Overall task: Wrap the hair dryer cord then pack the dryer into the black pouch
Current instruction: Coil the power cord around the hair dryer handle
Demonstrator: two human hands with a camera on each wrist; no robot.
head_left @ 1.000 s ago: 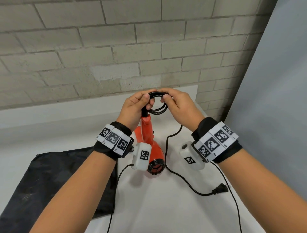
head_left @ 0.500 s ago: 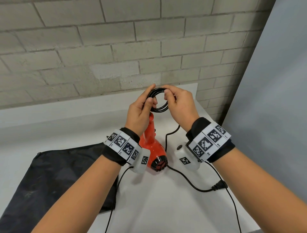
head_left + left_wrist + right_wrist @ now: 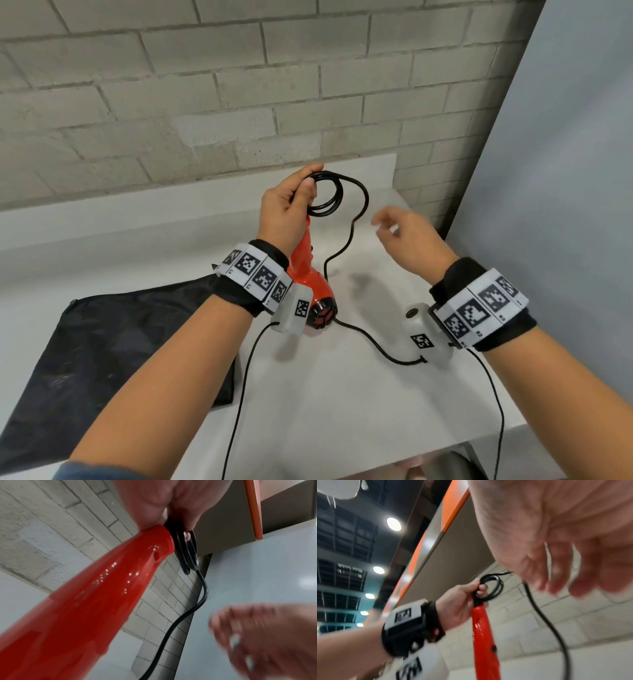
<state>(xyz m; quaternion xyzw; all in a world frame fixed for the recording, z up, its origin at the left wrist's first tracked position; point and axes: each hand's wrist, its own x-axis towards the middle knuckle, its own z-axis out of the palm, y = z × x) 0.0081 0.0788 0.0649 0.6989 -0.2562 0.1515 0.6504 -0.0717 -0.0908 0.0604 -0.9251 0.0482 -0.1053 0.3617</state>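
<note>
The red hair dryer (image 3: pixel 310 274) stands nozzle-down on the white table (image 3: pixel 342 394), handle up. My left hand (image 3: pixel 291 209) grips the top of the handle (image 3: pixel 120 574) and pinches a small coil of the black cord (image 3: pixel 329 197) (image 3: pixel 493 586) against it. From the coil the cord (image 3: pixel 181 619) drops loose to the table and runs right toward my right wrist, where its end is hidden. My right hand (image 3: pixel 400 233) hovers right of the coil, blurred, fingers relaxed, holding nothing. The black pouch (image 3: pixel 120 342) lies flat at the left.
A grey brick wall (image 3: pixel 239 85) backs the table. A pale panel (image 3: pixel 565 171) stands close on the right. Thin black cables (image 3: pixel 239 394) hang from both wrist cameras over the table's front edge.
My right hand has let go of the cord coil and moved away to the right. My left hand keeps the coil at the handle top.
</note>
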